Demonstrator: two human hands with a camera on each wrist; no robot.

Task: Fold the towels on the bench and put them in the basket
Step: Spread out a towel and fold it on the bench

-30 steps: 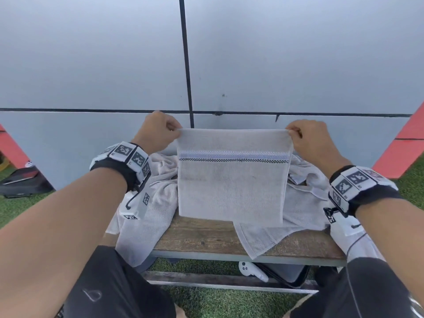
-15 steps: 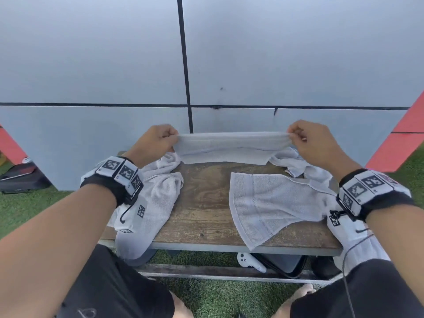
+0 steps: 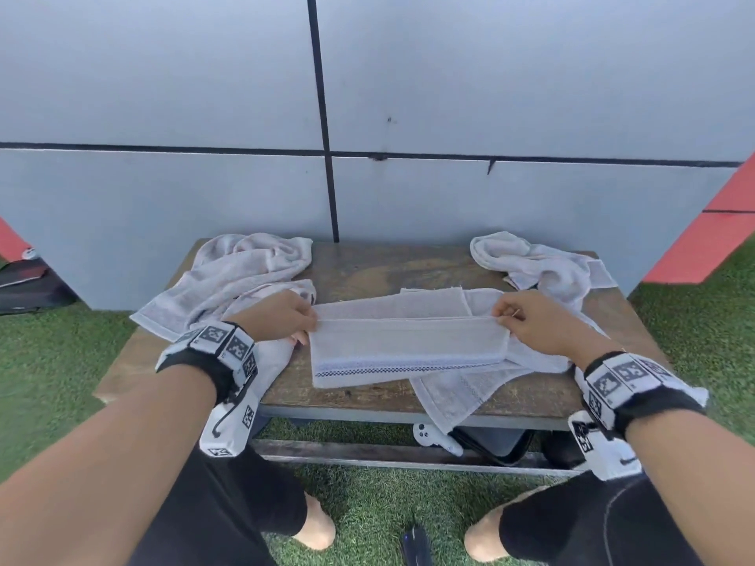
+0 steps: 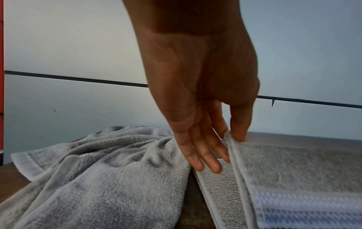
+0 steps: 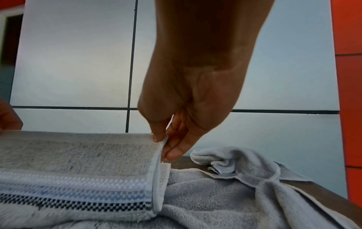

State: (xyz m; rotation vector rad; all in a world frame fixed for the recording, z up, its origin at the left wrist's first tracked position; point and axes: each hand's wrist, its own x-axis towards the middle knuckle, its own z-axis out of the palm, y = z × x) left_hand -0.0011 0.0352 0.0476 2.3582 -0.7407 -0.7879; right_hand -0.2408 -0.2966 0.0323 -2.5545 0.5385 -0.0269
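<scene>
A pale grey towel [image 3: 408, 349] with a blue and black checked stripe lies folded over itself on the wooden bench [image 3: 367, 267]. My left hand [image 3: 282, 320] pinches its left top corner between thumb and forefinger, the other fingers [image 4: 197, 156] hanging straight. My right hand [image 3: 527, 320] pinches the right top corner [image 5: 162, 141] the same way. The striped towel [image 4: 293, 178] lies partly over another flat towel [image 3: 457, 394] that hangs past the bench's front edge. No basket is in view.
A crumpled towel [image 3: 241, 275] lies at the bench's left and drapes off its side. Another crumpled towel [image 3: 539, 263] sits at the back right. A grey wall stands close behind. Below the bench lie a white controller [image 3: 433, 437] and a dark case [image 3: 490, 443] on green turf.
The towel held up in the air a second ago has come down onto the bench and now lies folded over. Both hands moved down and toward me, still pinching its corners.
</scene>
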